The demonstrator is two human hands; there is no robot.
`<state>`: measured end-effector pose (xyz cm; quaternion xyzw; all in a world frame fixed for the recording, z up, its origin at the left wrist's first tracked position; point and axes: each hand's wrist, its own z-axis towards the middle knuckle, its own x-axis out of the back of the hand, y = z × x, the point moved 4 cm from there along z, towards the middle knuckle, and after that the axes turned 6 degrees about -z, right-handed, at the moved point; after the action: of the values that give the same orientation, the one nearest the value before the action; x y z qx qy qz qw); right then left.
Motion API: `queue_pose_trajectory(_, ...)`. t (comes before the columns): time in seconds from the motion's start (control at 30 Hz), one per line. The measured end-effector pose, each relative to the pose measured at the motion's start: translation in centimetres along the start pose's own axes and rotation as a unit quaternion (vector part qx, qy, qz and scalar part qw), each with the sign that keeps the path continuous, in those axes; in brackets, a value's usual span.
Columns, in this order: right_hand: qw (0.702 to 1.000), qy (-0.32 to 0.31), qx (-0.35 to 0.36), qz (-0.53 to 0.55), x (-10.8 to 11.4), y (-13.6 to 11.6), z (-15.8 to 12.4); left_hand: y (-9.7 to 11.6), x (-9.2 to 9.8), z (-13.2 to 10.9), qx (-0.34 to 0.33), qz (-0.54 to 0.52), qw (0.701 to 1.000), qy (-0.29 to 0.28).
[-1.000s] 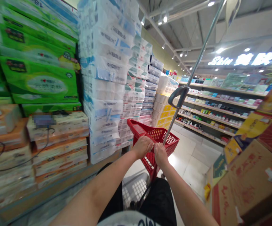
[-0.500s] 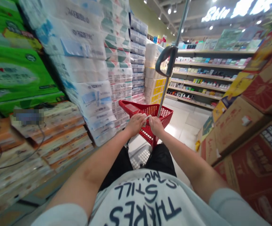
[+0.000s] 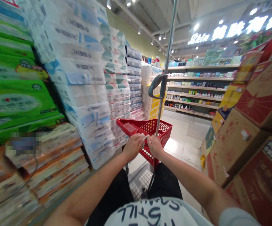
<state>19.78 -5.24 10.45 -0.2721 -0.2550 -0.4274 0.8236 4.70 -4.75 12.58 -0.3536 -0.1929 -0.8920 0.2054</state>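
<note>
A red shopping cart [image 3: 166, 137] with a perforated basket stands just in front of my body. My left hand [image 3: 134, 146] is closed around the middle of its red handle. Close beside it, my right hand [image 3: 155, 146] grips the same handle. Between the two hands a small whitish item [image 3: 144, 138], perhaps a wrapped cord or tissue, lies against the handle; its kind is unclear. A metal pole [image 3: 170, 44] rises from the cart and carries a grey loop grip [image 3: 157, 86], which neither hand touches.
Tall stacks of wrapped tissue packs [image 3: 86, 94] line the left side, with green packs [image 3: 13, 97] nearer me. Cardboard boxes [image 3: 244, 138] are piled on the right. Pale floor tiles [image 3: 185, 138] run between them toward stocked shelves [image 3: 197, 78] at the back.
The view has tilted upward, so the cart and hands sit lower and more ceiling shows. The back shelves look slightly further left. Both hands have kept their grip on the handle.
</note>
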Motion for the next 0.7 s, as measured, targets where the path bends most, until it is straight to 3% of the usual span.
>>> queue_pose_trajectory(0.23, 0.999, 0.016, 0.016, -0.04, -1.0, 0.2, 0.4, -0.4, 0.0, 2.0, 0.024, -0.002, 0.999, -0.029)
queue_pose_trajectory(0.43, 0.996, 0.006, 0.023, -0.088, -2.8, 1.2, 2.9, -3.2, -1.0, 4.9, 0.014, 0.032, 0.997, -0.067)
queue_pose_trajectory(0.5, 0.996, 0.011, 0.013, -0.089, -3.6, 1.6, 3.9, -4.2, -1.6, 4.8, 0.007, 0.044, 0.998, -0.04)
queue_pose_trajectory(0.63, 0.998, 0.029, -0.002, -0.061, -5.0, 2.4, 5.5, -5.6, -2.6, 4.0, 0.007, 0.066, 0.994, 0.083)
queue_pose_trajectory(0.7, 0.998, 0.044, -0.007, -0.048, -5.6, 2.8, 5.8, -6.4, -3.0, 4.7, 0.031, 0.081, 0.991, 0.102)
